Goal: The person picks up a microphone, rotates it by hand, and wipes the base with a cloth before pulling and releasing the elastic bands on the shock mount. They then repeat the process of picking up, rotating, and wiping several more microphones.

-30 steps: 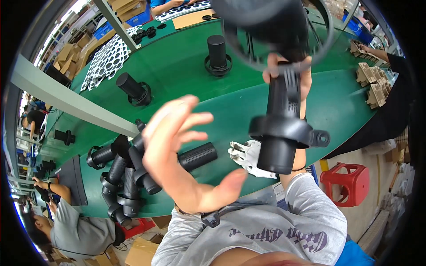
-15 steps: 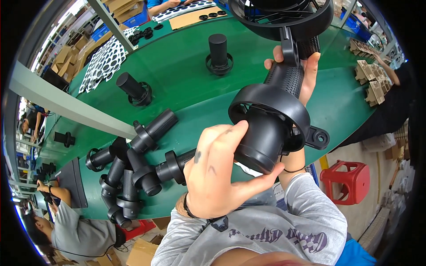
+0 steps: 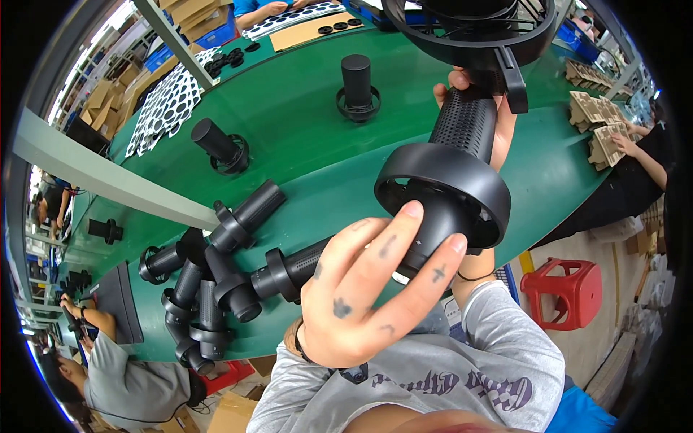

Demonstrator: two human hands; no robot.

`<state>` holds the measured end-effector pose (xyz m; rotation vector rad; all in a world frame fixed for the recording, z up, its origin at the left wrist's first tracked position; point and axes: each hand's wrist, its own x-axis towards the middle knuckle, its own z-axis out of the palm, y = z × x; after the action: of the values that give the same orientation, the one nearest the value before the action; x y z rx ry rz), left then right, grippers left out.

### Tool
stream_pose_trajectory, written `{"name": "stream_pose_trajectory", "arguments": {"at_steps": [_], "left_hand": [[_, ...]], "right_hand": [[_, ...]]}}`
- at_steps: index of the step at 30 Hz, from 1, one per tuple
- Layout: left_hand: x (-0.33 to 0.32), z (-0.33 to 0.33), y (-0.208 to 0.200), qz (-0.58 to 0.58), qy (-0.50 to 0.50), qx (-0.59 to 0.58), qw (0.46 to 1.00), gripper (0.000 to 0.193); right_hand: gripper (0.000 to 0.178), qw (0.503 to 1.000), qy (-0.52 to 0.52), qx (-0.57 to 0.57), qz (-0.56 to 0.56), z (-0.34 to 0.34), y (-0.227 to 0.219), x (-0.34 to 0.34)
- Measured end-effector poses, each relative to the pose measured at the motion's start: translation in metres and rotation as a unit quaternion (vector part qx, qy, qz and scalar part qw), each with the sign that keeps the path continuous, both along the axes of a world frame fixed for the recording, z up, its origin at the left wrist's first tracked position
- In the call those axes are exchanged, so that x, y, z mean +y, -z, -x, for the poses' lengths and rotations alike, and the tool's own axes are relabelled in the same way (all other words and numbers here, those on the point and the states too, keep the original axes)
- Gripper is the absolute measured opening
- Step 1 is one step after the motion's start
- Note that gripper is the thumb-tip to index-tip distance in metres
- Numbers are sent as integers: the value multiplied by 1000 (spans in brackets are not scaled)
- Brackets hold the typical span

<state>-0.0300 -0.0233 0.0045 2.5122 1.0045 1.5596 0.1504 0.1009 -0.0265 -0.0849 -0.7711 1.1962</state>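
Note:
A black microphone [image 3: 465,130] with a perforated grille and a wide ring around its body is held tilted in front of me. My left hand [image 3: 361,289] grips its smooth lower end, two fingers laid on the body and the thumb hidden. Behind the grille end, my right hand [image 3: 503,137] is wrapped around it, mostly covered. Close above looms a second ringed black microphone [image 3: 469,43] with a bracket arm; whether my right hand also holds it, I cannot tell. Left of my left hand, another microphone [image 3: 292,270] lies on the green table [image 3: 310,173].
Several microphones [image 3: 231,281] lie heaped at the left, beside a pale post [image 3: 108,173]. Two stand farther back: one microphone [image 3: 356,83] and another microphone [image 3: 214,141]. Cardboard inserts [image 3: 603,137] sit at the right near a co-worker's hand. A red stool [image 3: 563,292] stands on the floor.
The held microphone's side bracket has turned out of sight. My left fingers have moved up onto its body. The upper microphone's bracket has swung right. A co-worker's hand has come onto the inserts.

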Motion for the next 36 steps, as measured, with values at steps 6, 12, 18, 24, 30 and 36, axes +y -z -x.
{"name": "stream_pose_trajectory", "arguments": {"at_steps": [6, 12, 18, 24, 30, 36], "left_hand": [[-3, -11, 11, -106, -43, 36, 993, 44], [5, -9, 10, -153, -12, 69, 986, 29], [-2, -14, 6, -186, -4, 77, 979, 16], [-3, -17, 10, -229, -29, 74, 970, 14], [-9, -3, -6, -142, 68, 104, 982, 20], [8, 63, -13, -54, 47, 43, 997, 37]], "right_hand": [[61, 1000, -5, 26, -2, 6, -4, -1], [62, 997, -64, 23, -46, 1, 4, 8], [57, 995, -77, 22, -63, 2, 9, 8], [56, 991, -119, 35, -48, 15, 12, 9], [65, 988, -129, 75, -38, -5, -3, 1], [52, 779, 308, -545, -37, -81, -27, -38]]}}
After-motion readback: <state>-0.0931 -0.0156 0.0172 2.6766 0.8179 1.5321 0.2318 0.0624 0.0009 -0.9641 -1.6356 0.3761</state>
